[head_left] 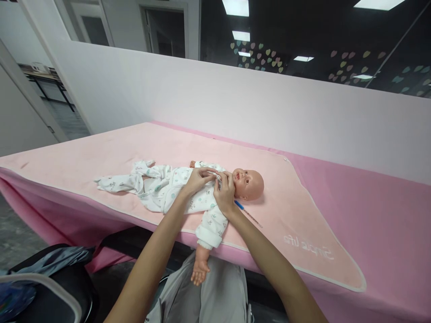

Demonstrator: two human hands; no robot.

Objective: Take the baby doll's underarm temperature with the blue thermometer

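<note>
Doll's printed top [204, 197], under left hand [200, 179] and right hand [225, 192] with grip indiscernible, liable to bunch if tugged unevenly.

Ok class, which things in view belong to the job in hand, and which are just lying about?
Apparently in use:
doll
printed white outfit on it
left hand and right hand, at its neckline
peach mat underneath

Apparently lying about:
blue-ended stick, untouched
grey-blue cloth, lower left
</note>
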